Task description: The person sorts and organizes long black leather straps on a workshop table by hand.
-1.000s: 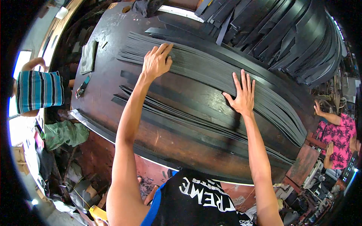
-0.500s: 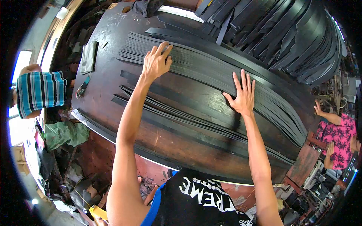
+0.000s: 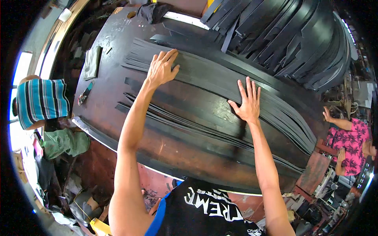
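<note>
A wide bundle of thin grey-black strips [image 3: 208, 74], likely rubber or leather, runs lengthwise across a dark brown table [image 3: 173, 151]. On its left part rests my left hand [image 3: 162, 69], palm down, with the thumb apart from the fingers. Farther along the bundle, my right hand [image 3: 249, 103] lies flat with spread fingers, its thumb near the lower edge. Neither hand grasps anything. Closer to my body lies a narrower group of dark strips [image 3: 189, 126], apart from both hands.
A tall heap of black strips [image 3: 275, 35] stands at the back right. At the left lie a folded grey cloth [image 3: 91, 63] and a small cutter-like tool [image 3: 85, 93]. One person in a striped shirt [image 3: 41, 98] is at the left, another in a pink shirt [image 3: 349, 147] at the right.
The camera view has shifted slightly. My left fingers now lie flatter and closer together on the strips. My right hand stays spread on the bundle, its fingers a little closer.
</note>
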Tool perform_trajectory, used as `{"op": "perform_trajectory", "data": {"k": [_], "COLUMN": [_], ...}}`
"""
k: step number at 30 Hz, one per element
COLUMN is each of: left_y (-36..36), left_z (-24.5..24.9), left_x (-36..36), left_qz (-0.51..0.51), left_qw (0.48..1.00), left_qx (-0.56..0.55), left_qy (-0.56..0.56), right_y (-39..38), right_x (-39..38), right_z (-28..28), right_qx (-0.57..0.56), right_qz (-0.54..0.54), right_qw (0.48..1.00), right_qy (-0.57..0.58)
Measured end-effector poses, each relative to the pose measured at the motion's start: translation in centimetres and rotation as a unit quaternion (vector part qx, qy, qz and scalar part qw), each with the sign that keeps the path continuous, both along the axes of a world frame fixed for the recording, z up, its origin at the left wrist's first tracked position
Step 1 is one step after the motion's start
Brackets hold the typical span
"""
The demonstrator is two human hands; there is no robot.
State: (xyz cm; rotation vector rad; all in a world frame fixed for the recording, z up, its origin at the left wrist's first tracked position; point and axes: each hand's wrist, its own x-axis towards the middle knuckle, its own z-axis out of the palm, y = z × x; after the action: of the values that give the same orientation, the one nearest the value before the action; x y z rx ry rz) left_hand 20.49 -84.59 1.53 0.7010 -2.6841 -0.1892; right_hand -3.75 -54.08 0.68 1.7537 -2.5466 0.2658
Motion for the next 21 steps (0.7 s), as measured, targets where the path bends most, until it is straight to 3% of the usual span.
{"op": "perform_trajectory", "data": {"k": [8,14,18,21], "left_y": [-0.4,-0.6,-0.1,-0.9], "left_z": [0.9,3.6,6.2,4.3], "left_x": [-0.2,-0.3,-1.2,-1.7], "left_qz": [-0.032,-0.07,-0.066,-0.075], "left_qw": [0.998,0.958,0.925,0.922], "left_qx": [0.05,0.099,0.126,0.081], "left_qy": [-0.032,-0.258,-0.353,-0.371], "right_y": [0.5,6.1,12.3,17.0], "right_x": [-0.9,-6.2,-10.7,-13.7], "right_z": [0.5,3.0,3.8,4.6], "right_qx": [-0.007,0.078,0.17,0.212], "right_qz": [0.021,-0.037,-0.088,-0.127], "right_qw": [0.998,0.994,0.98,0.967], "right_qy": [-0.05,-0.072,-0.05,-0.057]}}
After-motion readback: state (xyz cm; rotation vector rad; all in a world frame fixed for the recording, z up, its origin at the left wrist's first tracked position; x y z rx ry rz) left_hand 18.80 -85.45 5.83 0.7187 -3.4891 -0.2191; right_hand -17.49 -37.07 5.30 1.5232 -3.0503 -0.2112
